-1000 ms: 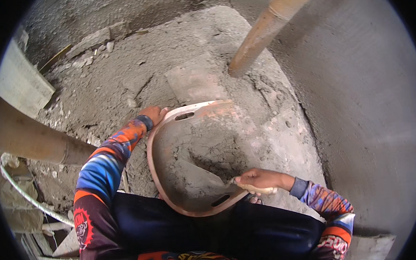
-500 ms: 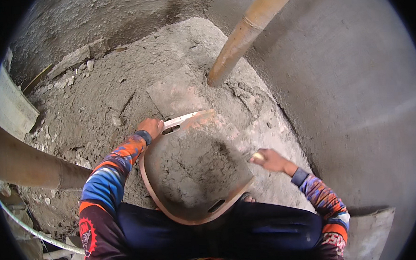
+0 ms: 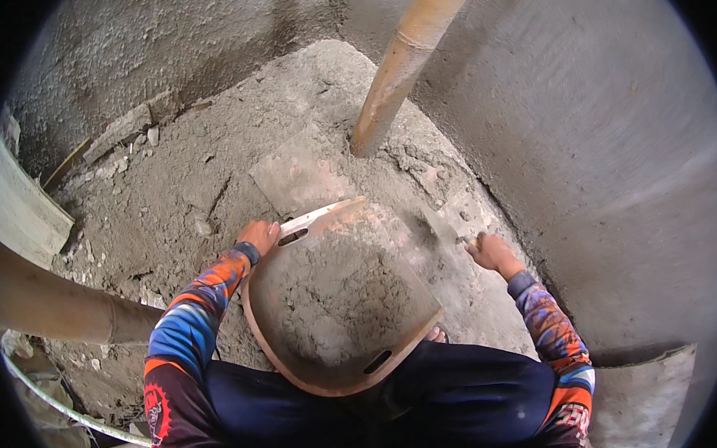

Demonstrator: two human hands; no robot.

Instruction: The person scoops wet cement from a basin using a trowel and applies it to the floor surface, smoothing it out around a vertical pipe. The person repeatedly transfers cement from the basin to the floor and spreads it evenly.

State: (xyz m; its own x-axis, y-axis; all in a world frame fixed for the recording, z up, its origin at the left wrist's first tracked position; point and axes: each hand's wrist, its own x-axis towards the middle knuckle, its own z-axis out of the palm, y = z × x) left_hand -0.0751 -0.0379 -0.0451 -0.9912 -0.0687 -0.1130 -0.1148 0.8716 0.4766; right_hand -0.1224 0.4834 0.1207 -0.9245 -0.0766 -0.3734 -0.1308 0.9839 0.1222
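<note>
A curved mortar pan (image 3: 328,380) with slotted grips leans against my legs, one side of it open toward the floor. Grey mortar (image 3: 342,294) lies inside it. My left hand (image 3: 259,236) is closed on the pan's far left rim, beside the slot. Beyond the pan's right edge, my right hand (image 3: 492,253) is wrapped round the handle of a trowel. The trowel's blade (image 3: 438,225) is smeared by motion; it points away to the left, low over the mortar-covered floor.
A bamboo pole (image 3: 399,68) stands on the floor ahead; another pole (image 3: 62,300) crosses at the left. Plastered walls rise on the right (image 3: 598,155) and at the back (image 3: 179,47). Rubble (image 3: 131,143) and a bent sheet (image 3: 25,205) lie at the left.
My right hand has moved right and a little farther away, and the trowel's blade now shows. My left hand keeps its hold on the pan. The view has shifted slightly.
</note>
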